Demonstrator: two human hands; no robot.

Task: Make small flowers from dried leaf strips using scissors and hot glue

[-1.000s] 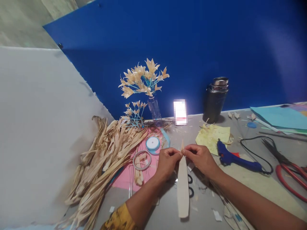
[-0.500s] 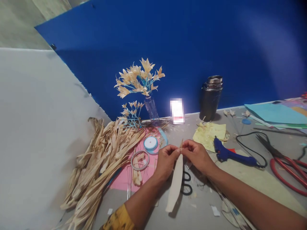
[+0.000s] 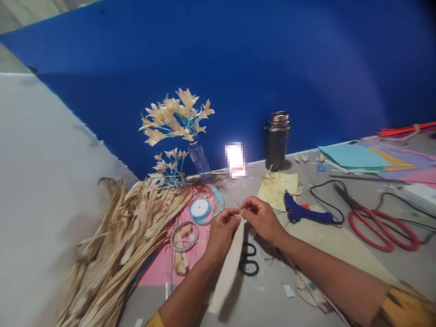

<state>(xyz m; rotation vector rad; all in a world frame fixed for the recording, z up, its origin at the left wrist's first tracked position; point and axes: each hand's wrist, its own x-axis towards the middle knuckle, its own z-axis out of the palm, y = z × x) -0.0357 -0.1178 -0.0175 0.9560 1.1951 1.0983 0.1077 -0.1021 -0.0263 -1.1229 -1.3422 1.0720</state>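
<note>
Both hands meet at the narrow top end of a pale strip of dried corn husk (image 3: 229, 265), which hangs down toward me over the table. My left hand (image 3: 221, 231) pinches the strip's tip between thumb and fingers. Right beside it, my right hand (image 3: 262, 220) is closed on the same tip, its thumb and index finger pressed together. Beneath the strip lie small scissors with black handles (image 3: 250, 260), their blades hidden. To the left are a spool of light blue ribbon (image 3: 200, 209) and a grey ring-shaped roll (image 3: 184, 236) on pink paper (image 3: 158, 270).
A heap of dried husks (image 3: 112, 240) covers the left side. Husk flowers (image 3: 177, 116) stand in a clear bottle (image 3: 200, 161). At right are a dark flask (image 3: 277, 143), a blue glue gun (image 3: 308, 213) with its cord, large red-handled scissors (image 3: 378, 227) and coloured paper (image 3: 354, 156).
The view has swung to the right, so everything sits further left. My hands stay together at the strip's tip, and more of the table's right side shows.
</note>
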